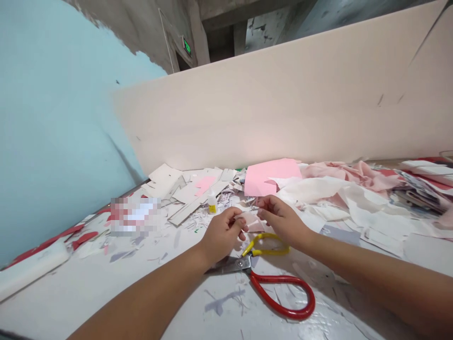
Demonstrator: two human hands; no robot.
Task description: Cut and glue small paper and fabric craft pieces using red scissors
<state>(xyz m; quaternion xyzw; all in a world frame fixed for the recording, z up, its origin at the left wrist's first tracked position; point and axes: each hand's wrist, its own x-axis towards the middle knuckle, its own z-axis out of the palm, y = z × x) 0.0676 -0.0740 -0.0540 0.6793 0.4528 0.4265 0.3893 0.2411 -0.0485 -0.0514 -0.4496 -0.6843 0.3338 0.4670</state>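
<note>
My left hand (223, 234) is closed, its thumb and fingertips pinched together over the work surface. Facing it, my right hand (282, 221) also has thumb and fingers brought together. What the fingertips hold is too small to make out. A pale pink scrap (254, 221) shows between the hands; whether they touch it, I cannot tell. Large scissors (244, 263) lie just below, one handle yellow and one red, with the blades partly hidden behind my left wrist. Beyond my left hand stands a small white bottle (212, 203) with a yellow label.
A pink sheet (271, 175) lies at the back among paper offcuts. Grey-white card strips (198, 203) are piled back left, crumpled white and pink sheets (354, 189) back right. A white roll (33, 269) lies at left. A pale partition (283, 108) rises behind the table.
</note>
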